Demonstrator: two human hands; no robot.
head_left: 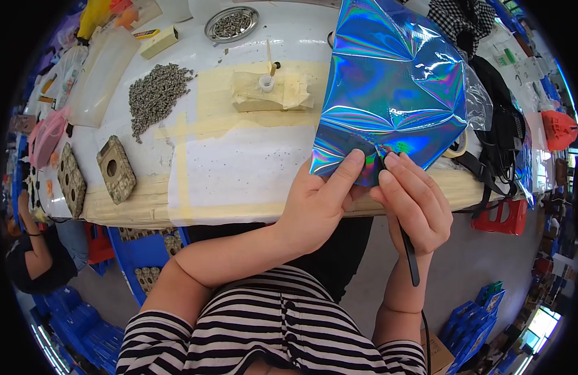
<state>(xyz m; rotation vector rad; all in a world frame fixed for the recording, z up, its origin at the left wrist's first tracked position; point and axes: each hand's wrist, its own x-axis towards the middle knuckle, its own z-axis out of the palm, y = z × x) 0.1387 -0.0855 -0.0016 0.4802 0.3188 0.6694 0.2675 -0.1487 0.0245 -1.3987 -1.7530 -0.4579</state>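
- Across the upper half of the view, a white counter, with tan tape along its front edge.
- Held up in front of its right part, a shiny blue iridescent film, creased, lower edge between the two hands.
- Taped down left of the film, a sheet of white paper, dotted with tiny specks.
- Pinching the film's lower edge between thumb and fingers, the left hand.
- Just to its right, with fingers closed around a slim black tool, the right hand; tool slanting down past the palm, upper end close to the film's edge. Cannot tell whether touching.
- Toward the left, a loose heap of small grey pieces.
- Beyond the paper, a tape-wrapped block.
- Near the front edge at left, two camouflage-patterned parts with round holes.
- Toward the back, a round metal dish, holding similar grey pieces.
- Left of the dish, a pale yellow box.
- On the block, a small white cup.
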